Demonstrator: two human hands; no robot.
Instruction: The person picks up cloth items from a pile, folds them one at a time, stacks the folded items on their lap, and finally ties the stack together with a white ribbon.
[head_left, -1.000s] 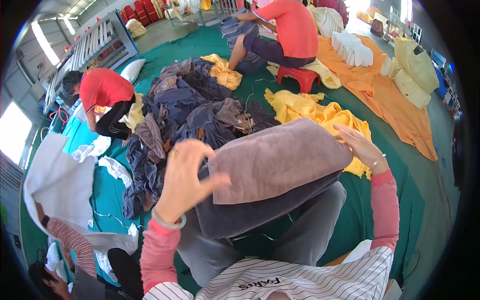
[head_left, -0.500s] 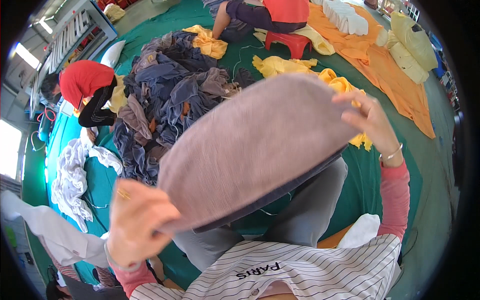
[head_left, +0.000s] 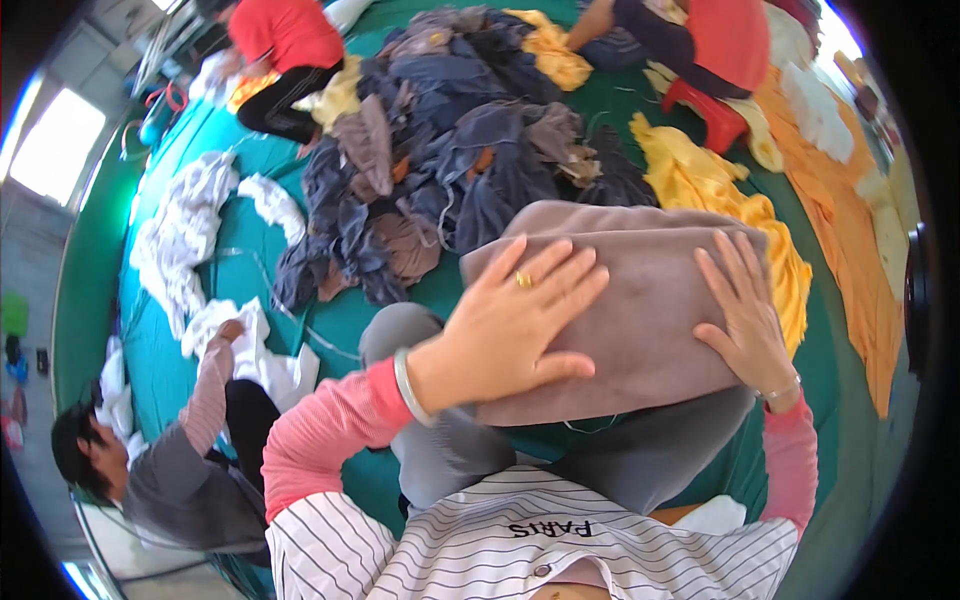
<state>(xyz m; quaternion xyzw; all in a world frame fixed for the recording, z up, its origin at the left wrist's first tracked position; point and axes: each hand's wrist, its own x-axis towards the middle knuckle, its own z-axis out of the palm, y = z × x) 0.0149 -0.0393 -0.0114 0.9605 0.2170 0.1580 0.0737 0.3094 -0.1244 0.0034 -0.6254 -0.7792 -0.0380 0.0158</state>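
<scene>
A folded taupe piece of soft cloth point(head_left: 640, 330) rests across my lap, its upper layer folded back near the far edge. My left hand point(head_left: 500, 325) lies flat on its left part with fingers spread and a gold ring showing. On the right part, my right hand point(head_left: 738, 315) is also laid flat, fingers apart. My grey trousered knees point(head_left: 410, 330) show beneath and beside the cloth.
A dark grey and brown garment heap point(head_left: 465, 80) lies ahead on the green floor covering point(head_left: 370, 270). Around are white cloth point(head_left: 180, 230), yellow cloth point(head_left: 680, 160), orange sheeting point(head_left: 850, 280) and a red stool point(head_left: 710, 125). Other people point(head_left: 180, 480) sit at left and behind point(head_left: 280, 40).
The raised taupe cloth has come down flat on my lap, and my hands have moved from its edges onto its top. The person at lower left has lowered the white sheet.
</scene>
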